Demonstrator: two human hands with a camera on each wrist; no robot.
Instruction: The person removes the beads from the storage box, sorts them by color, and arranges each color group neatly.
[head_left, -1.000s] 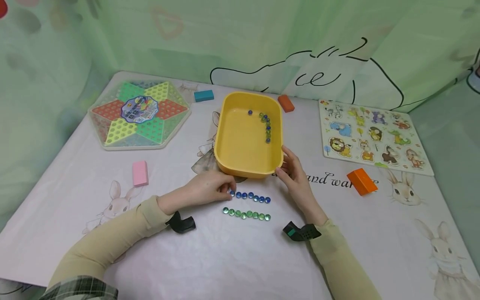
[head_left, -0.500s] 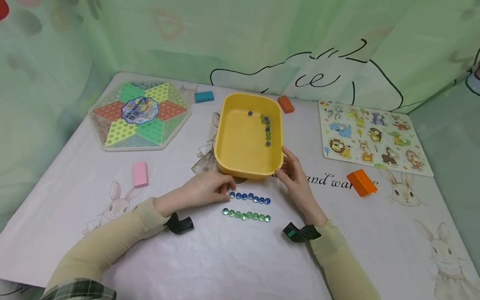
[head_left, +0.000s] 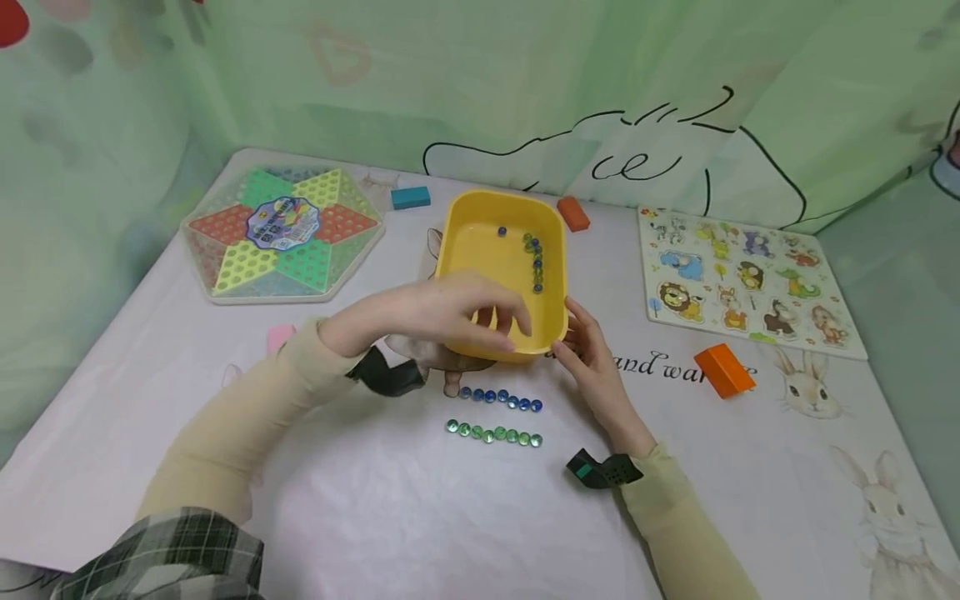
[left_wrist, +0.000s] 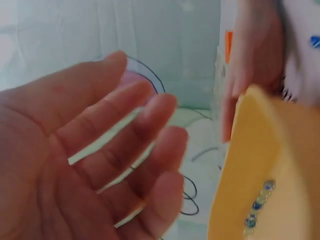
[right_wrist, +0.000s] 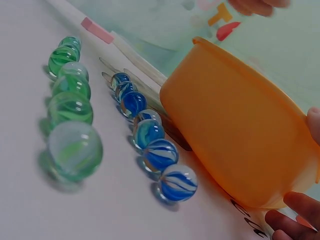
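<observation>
My left hand (head_left: 465,308) hovers over the near part of a yellow plastic tub (head_left: 465,250); its fingers are loosely bent and hold nothing, as the palm (left_wrist: 40,165) in the left wrist view confirms. At the tub's near right corner my right hand (head_left: 596,375) grips the wall between thumb and fingers. Blue and yellow-green marbles (head_left: 537,265) line the tub's right side, and a lone blue marble (head_left: 502,232) lies near its back. In front of the tub run a row of blue marbles (head_left: 491,397) and, nearer me, a row of green marbles (head_left: 500,433).
A Chinese checkers board (head_left: 281,225) lies at the back left. An animal puzzle board (head_left: 750,279) is at the right. Around the tub are a blue block (head_left: 410,197), a red-orange block (head_left: 573,214), an orange block (head_left: 724,371) and a partly hidden pink block (head_left: 281,337).
My left hand has left the left end of the blue marble row and risen up and to the right, over the tub. The right hand stays on the tub's corner.
</observation>
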